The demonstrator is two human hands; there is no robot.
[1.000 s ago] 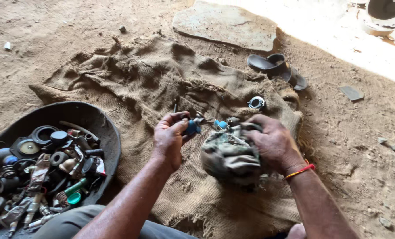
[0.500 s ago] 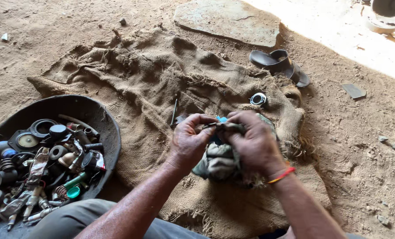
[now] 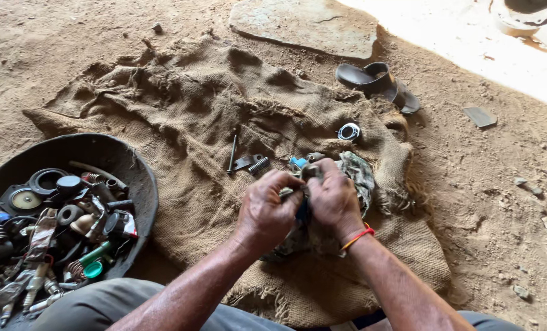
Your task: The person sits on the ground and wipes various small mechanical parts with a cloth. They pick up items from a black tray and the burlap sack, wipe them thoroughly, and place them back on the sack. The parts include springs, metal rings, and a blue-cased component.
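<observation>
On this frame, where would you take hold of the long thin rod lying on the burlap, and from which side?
Probably at mid-shaft of the rod, pinched from above across its width. It lies flat and nearly straight on the burlap sack, its lower end close to a small metal bracket and spring, so the upper half is freer.

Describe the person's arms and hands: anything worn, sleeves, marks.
Both forearms are bare, with no sleeves in view. The right hand has a thin red-orange band round its wrist. The left hand has nothing on its wrist. No gloves and no rings can be seen. The fingers look grimy.
</observation>
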